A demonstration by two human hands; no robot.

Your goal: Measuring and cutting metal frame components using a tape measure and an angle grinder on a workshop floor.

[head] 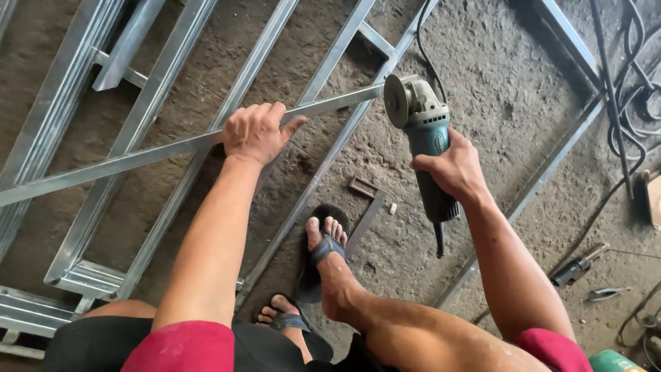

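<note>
Over dirt floor (pixel 482 83), left hand (pixel 253 133) grips metal bar (pixel 138 157); right hand (pixel 451 165) holds grinder (pixel 425 131).

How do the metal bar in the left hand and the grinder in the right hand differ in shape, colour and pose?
The metal bar is long, thin and silver-grey; the grinder is short, thick and teal with a round disc. The bar runs across the frame below it; the grinder points its disc at the bar's end. The left hand wraps the bar from above; the right hand clasps the grinder's body. Both are held off the floor.
</note>
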